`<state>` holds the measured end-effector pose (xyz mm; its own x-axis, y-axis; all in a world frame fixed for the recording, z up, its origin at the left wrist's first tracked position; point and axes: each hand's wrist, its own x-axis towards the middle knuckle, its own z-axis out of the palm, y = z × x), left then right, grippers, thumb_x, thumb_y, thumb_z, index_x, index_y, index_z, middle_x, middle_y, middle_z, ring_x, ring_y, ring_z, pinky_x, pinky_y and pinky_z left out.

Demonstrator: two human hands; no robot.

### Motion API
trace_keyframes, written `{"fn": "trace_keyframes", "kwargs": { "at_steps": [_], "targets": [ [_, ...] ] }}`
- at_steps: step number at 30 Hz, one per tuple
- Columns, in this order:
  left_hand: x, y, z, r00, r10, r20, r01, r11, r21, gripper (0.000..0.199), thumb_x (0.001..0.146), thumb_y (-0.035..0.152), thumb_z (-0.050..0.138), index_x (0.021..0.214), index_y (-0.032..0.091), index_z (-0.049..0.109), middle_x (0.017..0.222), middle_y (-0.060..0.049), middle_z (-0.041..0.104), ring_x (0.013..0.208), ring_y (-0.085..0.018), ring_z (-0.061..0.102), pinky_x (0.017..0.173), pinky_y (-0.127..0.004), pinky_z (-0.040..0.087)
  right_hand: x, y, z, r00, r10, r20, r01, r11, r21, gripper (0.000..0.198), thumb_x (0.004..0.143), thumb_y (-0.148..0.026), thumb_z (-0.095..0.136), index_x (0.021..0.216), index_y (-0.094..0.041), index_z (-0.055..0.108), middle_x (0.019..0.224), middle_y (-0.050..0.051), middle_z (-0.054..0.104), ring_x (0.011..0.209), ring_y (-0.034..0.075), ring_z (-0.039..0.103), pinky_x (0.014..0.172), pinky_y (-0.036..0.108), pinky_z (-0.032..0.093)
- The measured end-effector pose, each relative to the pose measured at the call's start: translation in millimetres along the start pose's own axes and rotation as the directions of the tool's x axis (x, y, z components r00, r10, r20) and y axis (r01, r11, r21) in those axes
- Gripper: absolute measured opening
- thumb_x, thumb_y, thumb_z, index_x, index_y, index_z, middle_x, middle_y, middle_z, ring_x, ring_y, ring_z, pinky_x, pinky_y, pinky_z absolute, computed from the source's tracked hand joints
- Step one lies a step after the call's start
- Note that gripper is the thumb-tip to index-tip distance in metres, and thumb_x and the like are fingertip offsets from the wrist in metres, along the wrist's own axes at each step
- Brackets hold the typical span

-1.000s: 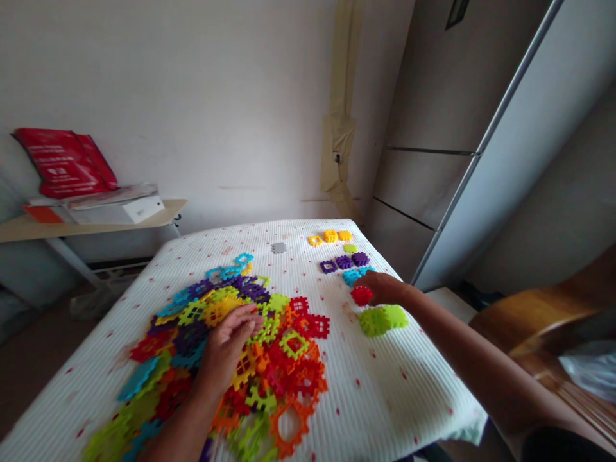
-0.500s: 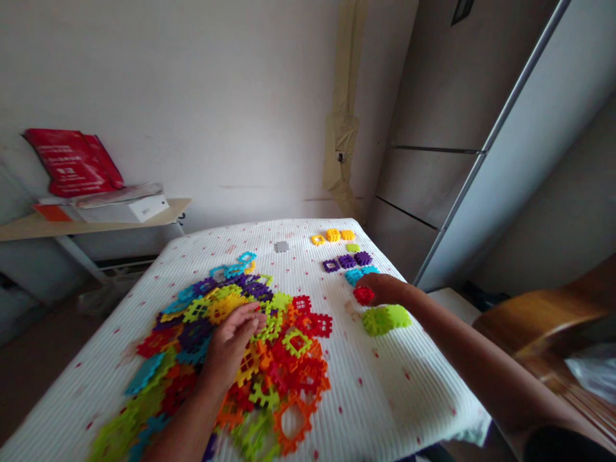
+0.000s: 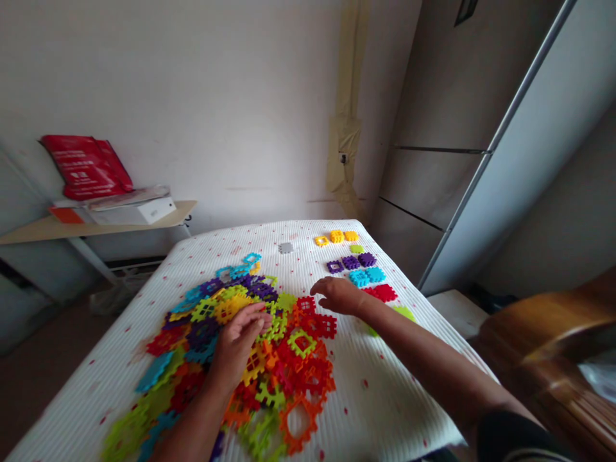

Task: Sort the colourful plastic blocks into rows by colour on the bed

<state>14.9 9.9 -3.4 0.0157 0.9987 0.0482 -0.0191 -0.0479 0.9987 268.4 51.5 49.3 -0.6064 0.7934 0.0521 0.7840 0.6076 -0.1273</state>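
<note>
Resting my left hand loosely open on the mixed tile pile, lower centre; my right hand hovers open, empty, at the pile's right edge. White dotted tablecloth, pale wall behind. Sorted upper right: three yellow tiles, three purple tiles, two cyan tiles, red tiles.

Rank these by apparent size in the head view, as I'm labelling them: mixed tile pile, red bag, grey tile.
1. Mixed tile pile, though it lies nearest the camera.
2. Red bag.
3. Grey tile.
</note>
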Motion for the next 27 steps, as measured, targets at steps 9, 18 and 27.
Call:
{"fn": "trace_keyframes", "kwargs": {
  "at_steps": [9,18,27],
  "targets": [
    [0,-1,-1,1.000,0.006,0.014,-0.006,1.000,0.006,0.048,0.070,0.042,0.063,0.109,0.014,0.054,0.090,-0.006,0.067,0.081,-0.018,0.063,0.077,-0.031,0.050,33,-7,25,0.981,-0.081,0.177,0.105,0.985,-0.135,0.039,0.077,-0.019,0.058,0.116,-0.023,0.059,0.103,0.008,0.066,0.092,0.020,0.061,0.076,0.029,0.048],
    [0,3,0,1.000,-0.009,-0.009,0.009,1.000,0.000,0.050,0.066,0.042,0.065,0.107,0.014,0.056,0.088,-0.006,0.068,0.080,-0.019,0.064,0.078,-0.030,0.049,17,-3,3,0.987,0.058,0.153,-0.037,0.990,-0.136,0.030,0.086,-0.018,0.041,0.108,-0.019,0.062,0.090,0.009,0.070,0.078,0.018,0.065,0.065,0.026,0.044],
    [-2,4,0,1.000,0.007,-0.002,-0.007,1.000,0.010,0.049,0.068,0.042,0.064,0.106,0.014,0.056,0.089,-0.007,0.068,0.081,-0.020,0.063,0.077,-0.031,0.049,16,22,-9,0.985,0.074,0.157,-0.101,0.979,0.178,0.028,0.088,-0.014,0.043,0.106,-0.014,0.063,0.094,0.005,0.069,0.075,0.011,0.062,0.068,0.019,0.044]
  ]
}}
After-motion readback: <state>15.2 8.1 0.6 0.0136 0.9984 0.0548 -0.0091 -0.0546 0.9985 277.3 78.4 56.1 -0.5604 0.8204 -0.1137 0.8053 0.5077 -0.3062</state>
